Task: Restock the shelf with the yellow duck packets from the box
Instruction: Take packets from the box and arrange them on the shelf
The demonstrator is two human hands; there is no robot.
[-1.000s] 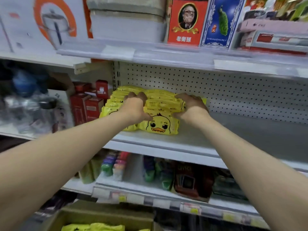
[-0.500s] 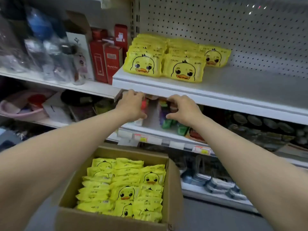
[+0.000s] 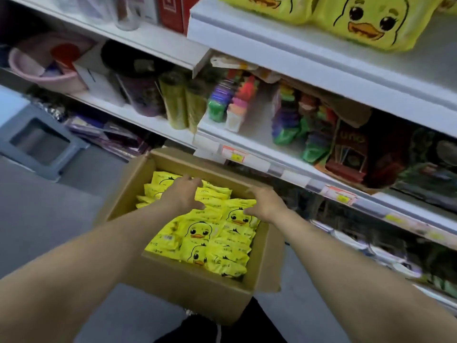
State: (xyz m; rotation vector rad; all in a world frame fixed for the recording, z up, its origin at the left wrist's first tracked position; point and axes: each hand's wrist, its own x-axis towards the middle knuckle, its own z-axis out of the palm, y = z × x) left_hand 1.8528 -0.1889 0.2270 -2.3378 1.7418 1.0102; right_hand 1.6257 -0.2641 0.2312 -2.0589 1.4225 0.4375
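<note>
The left hand [image 3: 184, 194] hangs palm down with fingers spread and straight, gripping nothing, over the far-left part of the box [image 3: 197, 290]. The right hand [image 3: 265, 203] is also empty, its fingers loosely bent, over the far-right corner of the box with its fingertips close to the far wall. Whether either palm already touches what lies below I cannot tell. Directly under both hands, inside the box, the duck packets [image 3: 197, 233] lie flat and overlapped in rows running from the near wall to the far wall. Each packet's long side seems to run across the box, from one hand toward the other. So the coming move looks like a short drop straight down, not a sideways reach. The left hand sits squarely above a row and seems the nearer to a grip, while the right would likely have to draw back a little from the far wall to get fingers round a stack. More packets [image 3: 358, 18] already lie on the white shelf [image 3: 296, 58] high above and beyond the box, to its right. That is where a lifted bundle would have to go: up and forward. On the floor to the left of the box stands a grey stool [image 3: 39, 142].
</note>
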